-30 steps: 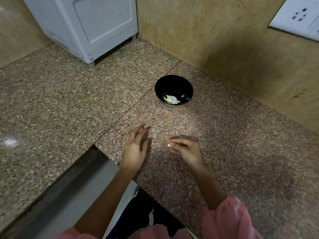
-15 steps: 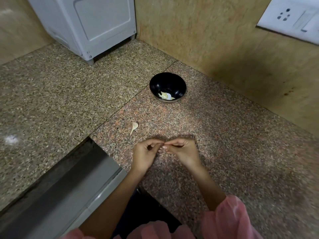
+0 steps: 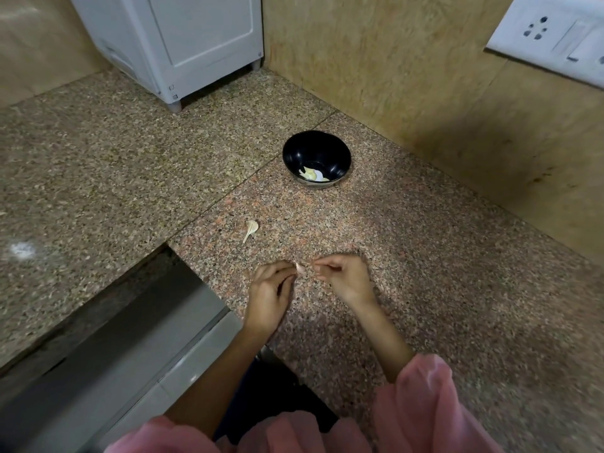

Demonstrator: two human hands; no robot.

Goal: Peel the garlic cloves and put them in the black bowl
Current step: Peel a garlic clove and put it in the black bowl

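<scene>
Over the speckled counter [image 3: 425, 289], low centre | left hand [image 3: 269, 294] pinched a garlic clove [image 3: 300, 269] at fingertips | right hand [image 3: 343, 277], fingers curled, pinched at its skin from 3 o'clock | black bowl [image 3: 295, 155] stood at 12 o'clock, well apart, pale peeled cloves [image 3: 312, 174] inside | loose garlic piece [image 3: 251, 229] lay at 11 o'clock.

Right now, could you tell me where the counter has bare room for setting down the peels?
Bare speckled granite counter lies right of the right hand, out to the tan wall, and between the hands and the round black bowl. It is busier left of the left hand: a loose pale garlic piece and the counter's cut-out edge.
</scene>
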